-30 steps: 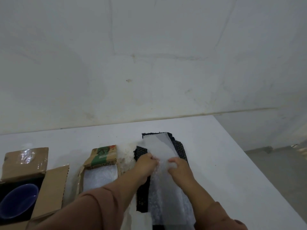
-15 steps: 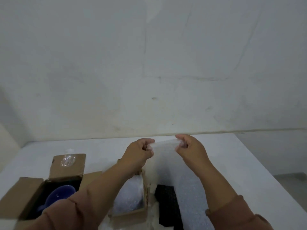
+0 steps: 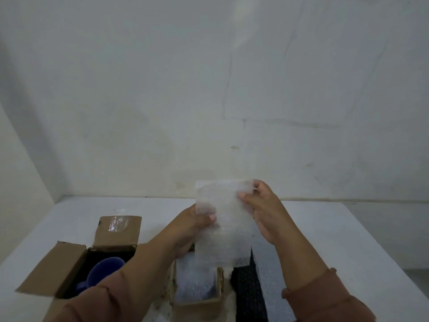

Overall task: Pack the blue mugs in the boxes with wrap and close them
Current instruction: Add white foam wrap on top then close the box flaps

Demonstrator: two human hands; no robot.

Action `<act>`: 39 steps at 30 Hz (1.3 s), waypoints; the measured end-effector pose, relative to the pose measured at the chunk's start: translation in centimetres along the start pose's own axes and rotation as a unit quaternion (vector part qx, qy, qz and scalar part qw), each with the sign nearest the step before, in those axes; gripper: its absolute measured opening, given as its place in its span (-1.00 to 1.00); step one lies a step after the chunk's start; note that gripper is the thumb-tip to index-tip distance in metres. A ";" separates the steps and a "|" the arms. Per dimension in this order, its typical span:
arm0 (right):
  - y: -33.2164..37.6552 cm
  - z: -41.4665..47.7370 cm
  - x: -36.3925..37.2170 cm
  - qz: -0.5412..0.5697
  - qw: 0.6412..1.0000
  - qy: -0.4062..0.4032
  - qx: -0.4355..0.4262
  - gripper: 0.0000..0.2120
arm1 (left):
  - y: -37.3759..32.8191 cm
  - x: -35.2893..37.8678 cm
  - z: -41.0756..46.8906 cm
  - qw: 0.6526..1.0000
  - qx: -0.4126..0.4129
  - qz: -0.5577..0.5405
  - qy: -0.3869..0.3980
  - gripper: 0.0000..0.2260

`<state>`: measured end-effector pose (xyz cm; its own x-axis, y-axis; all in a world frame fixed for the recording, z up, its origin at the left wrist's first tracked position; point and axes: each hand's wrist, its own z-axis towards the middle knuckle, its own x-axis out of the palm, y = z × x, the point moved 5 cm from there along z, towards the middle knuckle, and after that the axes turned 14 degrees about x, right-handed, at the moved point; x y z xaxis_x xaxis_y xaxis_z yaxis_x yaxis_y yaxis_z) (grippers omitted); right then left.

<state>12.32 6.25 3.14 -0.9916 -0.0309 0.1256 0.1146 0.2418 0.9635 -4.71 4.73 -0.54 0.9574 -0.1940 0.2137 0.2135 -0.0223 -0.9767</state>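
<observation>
I hold a white sheet of bubble wrap (image 3: 222, 231) upright above the table. My left hand (image 3: 197, 223) pinches its left edge, thumb in front. My right hand (image 3: 262, 210) pinches its upper right corner. Below the sheet stands a small open cardboard box (image 3: 197, 305) with bubble wrap (image 3: 193, 283) inside it. At the lower left an open brown box (image 3: 69, 263) holds a blue mug (image 3: 102, 274), partly hidden by my left sleeve.
A black mesh mat (image 3: 248, 291) lies on the white table (image 3: 336, 240) right of the small box, with more bubble wrap (image 3: 270, 282) on it. The table ends at a wall behind and drops off on the right.
Both hands lifted the wrap off the black mat and raised it. My left hand has slid down the sheet's left edge, and the sheet now hangs over the small box.
</observation>
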 end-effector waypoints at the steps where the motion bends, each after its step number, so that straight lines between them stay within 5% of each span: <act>1: -1.0 0.2 -0.2 -0.002 0.999 0.001 0.033 -0.75 | 0.0 -0.1 -0.1 1.000 -0.004 -0.009 0.001 -0.73; 5: -4.3 0.2 0.1 -0.105 0.985 0.035 0.131 -0.69 | 0.3 -0.3 -0.1 1.000 -0.008 -0.021 0.020 -0.67; 11: -4.5 -0.1 0.4 -0.070 0.989 0.057 0.115 -0.69 | 0.6 -1.8 -0.6 0.999 -0.027 -0.035 0.031 -0.67; 17: -5.1 -0.1 -0.1 -0.115 0.989 0.015 0.092 -0.63 | 2.5 -4.7 -0.9 0.978 -0.088 -0.174 -0.078 -0.76; 20: -5.5 0.1 0.5 -0.143 0.988 0.007 0.055 -0.54 | 4.2 -4.8 -1.7 0.974 -0.200 -0.102 -0.034 -0.50; 22: -5.6 0.0 1.3 -0.162 0.986 0.015 0.034 -0.57 | 4.8 -4.3 -2.4 0.968 -0.240 -0.071 0.015 -0.53; 26: -5.9 0.1 1.9 -0.172 0.982 0.042 0.069 -0.59 | 4.7 -5.2 -2.4 0.978 -0.202 -0.035 -0.029 -0.76; 30: -7.2 -0.1 2.0 -0.032 0.976 0.096 0.192 -0.69 | 4.5 -6.4 -2.5 0.980 -0.195 0.001 -0.050 -0.88; 33: -8.8 -0.3 2.1 -0.062 0.969 0.097 0.220 -0.80 | 4.7 -6.9 -2.8 0.977 -0.205 0.003 -0.055 -0.80; 36: -10.3 0.1 2.3 -0.162 0.962 0.070 0.209 -0.71 | 5.2 -6.9 -2.9 0.977 -0.204 0.008 -0.061 -0.68; 39: -11.4 0.2 2.8 -0.256 0.945 0.054 0.198 -0.66 | 5.6 -7.3 -3.0 0.975 -0.160 0.148 -0.038 -0.52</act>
<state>8.25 3.63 -7.59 -0.8962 -0.3358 -0.2899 -0.4319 0.5110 0.7432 -11.08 3.06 -7.67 0.9822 -0.1647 -0.0899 -0.1345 -0.2841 -0.9493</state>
